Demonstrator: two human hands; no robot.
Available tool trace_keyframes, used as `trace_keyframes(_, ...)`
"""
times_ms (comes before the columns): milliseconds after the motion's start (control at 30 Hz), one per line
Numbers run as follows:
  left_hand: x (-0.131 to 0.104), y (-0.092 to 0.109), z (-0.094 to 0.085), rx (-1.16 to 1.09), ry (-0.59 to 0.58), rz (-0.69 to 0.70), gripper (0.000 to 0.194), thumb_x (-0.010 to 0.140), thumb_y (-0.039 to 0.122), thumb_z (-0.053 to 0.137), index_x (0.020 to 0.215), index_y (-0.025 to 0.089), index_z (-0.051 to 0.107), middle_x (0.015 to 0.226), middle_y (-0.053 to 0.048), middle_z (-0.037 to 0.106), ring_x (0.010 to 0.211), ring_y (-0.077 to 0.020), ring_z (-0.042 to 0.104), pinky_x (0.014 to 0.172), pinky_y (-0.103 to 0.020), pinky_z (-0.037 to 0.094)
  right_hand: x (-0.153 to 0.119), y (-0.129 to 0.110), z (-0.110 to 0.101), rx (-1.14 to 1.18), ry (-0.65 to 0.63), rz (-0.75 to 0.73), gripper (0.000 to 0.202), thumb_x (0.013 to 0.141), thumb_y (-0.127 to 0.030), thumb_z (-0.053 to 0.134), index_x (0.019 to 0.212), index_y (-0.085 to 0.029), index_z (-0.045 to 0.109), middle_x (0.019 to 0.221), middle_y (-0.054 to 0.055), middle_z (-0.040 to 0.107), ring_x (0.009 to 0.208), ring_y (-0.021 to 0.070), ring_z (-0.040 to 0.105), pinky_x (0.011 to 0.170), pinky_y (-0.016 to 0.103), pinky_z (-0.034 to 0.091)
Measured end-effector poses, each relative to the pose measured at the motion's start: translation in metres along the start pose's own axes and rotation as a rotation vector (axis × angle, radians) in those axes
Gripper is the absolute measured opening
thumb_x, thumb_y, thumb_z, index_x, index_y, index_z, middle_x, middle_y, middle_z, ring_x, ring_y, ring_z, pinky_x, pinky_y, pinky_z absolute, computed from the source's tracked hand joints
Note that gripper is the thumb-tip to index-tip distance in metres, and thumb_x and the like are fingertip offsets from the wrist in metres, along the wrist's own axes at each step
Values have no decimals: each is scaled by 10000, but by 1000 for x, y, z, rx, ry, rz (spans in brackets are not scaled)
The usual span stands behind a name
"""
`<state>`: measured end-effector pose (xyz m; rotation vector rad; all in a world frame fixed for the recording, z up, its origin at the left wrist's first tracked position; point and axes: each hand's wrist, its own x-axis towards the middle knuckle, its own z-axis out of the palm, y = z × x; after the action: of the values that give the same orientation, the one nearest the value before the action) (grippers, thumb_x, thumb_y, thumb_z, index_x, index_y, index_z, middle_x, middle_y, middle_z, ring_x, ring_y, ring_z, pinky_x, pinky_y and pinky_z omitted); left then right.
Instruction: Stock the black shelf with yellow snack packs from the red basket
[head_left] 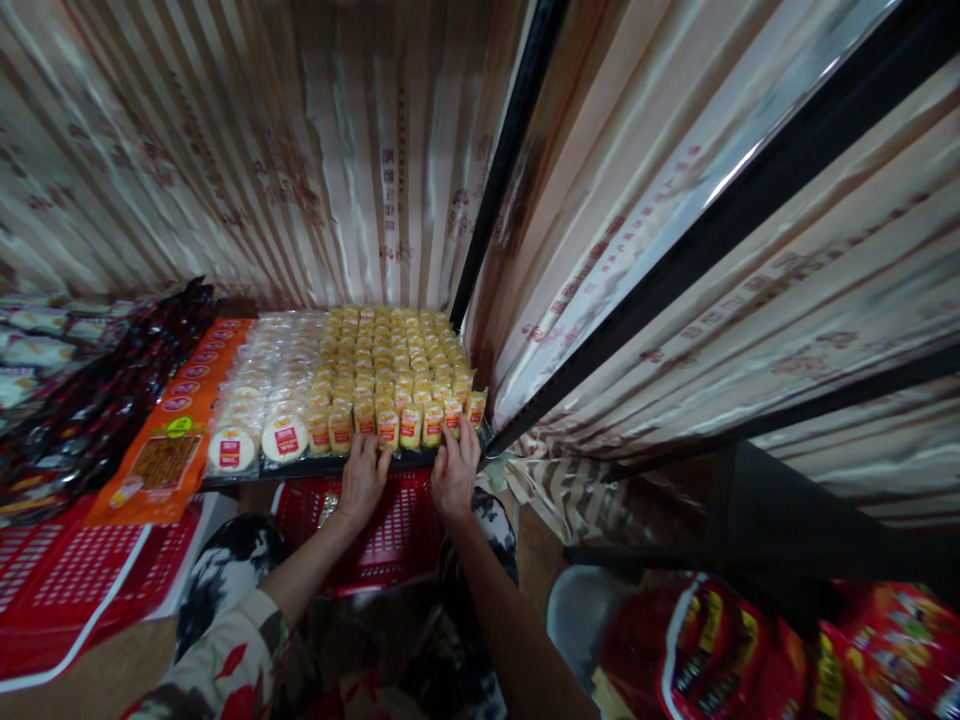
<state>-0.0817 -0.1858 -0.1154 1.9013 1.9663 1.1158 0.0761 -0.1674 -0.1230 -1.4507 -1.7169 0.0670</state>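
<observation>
Rows of small yellow wrapped snacks (390,350) stand upright on a dark shelf in the middle of the head view. My left hand (365,480) is at the front row, its fingertips touching the packets left of centre. Further right, my right hand (454,472) touches front-row packets near the row's right end. The fingers of both hands are bent against the packets; neither hand lifts one off the shelf. Beside the yellow snacks on the left are round white wrapped snacks (285,438), then an orange bag (161,465).
A red basket (401,530) sits below the shelf edge, another red basket (45,570) at the left. Dark packets (112,390) lie far left. Black rack posts (514,130) stand before a patterned curtain (390,170). Red snack bags (735,650) are at the lower right.
</observation>
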Motion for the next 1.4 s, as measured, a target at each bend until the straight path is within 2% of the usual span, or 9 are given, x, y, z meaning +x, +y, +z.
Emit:
trace_keyframes(133,-4,2,0,-16,-34,53,154,894,287,420,884,192,541,899,-58,530,848,-170,563,786,-304,492,6,-1,-3,25,44,112,478,891,-192,309,1361,-128,359,1486,151,177,1371,262,151,1057,541,261)
trace_keyframes(233,-6,4,4,-33,-56,99,168,893,279,424,971,188,541,925,-62,547,883,-171,568,819,-308,489,13,2,-2,34,41,166,501,889,-207,308,1383,-120,316,1488,159,162,1375,268,138,1063,543,244)
trace_keyframes(467,-3,4,12,-11,-61,72,202,891,262,423,1029,170,538,963,-80,565,901,-183,578,830,-322,496,18,12,1,33,27,68,463,869,-173,318,1318,-101,402,1462,157,252,1358,242,202,1061,511,274)
trace_keyframes(933,-8,6,2,-3,-74,116,212,907,246,385,1017,191,558,970,-65,571,929,-161,572,851,-294,489,15,6,-8,21,32,-16,408,897,-181,305,1267,-128,469,1433,140,318,1351,233,225,1054,497,293)
trace_keyframes(1100,-28,6,-8,-58,-94,147,224,913,232,364,986,180,570,937,-62,583,899,-144,574,838,-269,478,-3,-15,-16,104,12,-40,343,894,-188,328,1169,-130,525,1245,149,510,1216,212,419,1004,452,363)
trace_keyframes(1167,-45,4,-13,-78,-161,154,243,917,231,346,968,174,577,922,-66,590,892,-146,572,827,-271,475,-21,-26,-16,190,-68,-59,307,894,-202,341,1112,-139,547,1103,131,581,1103,195,506,954,406,414)
trace_keyframes(1233,-65,-1,-16,-80,-275,130,251,912,220,343,960,179,586,911,-68,598,883,-154,576,811,-279,473,-41,-36,-12,269,-232,-90,285,896,-202,338,1056,-153,569,993,105,617,998,177,561,900,351,449)
trace_keyframes(1300,-84,-10,-18,-76,-423,55,246,891,189,363,990,183,588,935,-77,611,888,-165,589,795,-287,471,-61,-43,-4,269,-493,-81,291,889,-168,334,1040,-162,582,977,92,635,954,168,584,872,314,457)
trace_keyframes(1400,-103,-30,-18,-65,-633,-256,238,844,151,430,1002,186,605,1005,-97,629,927,-189,608,803,-301,459,-83,-47,15,111,-912,41,303,860,-121,367,1047,-142,606,1015,116,653,937,189,609,838,309,456)
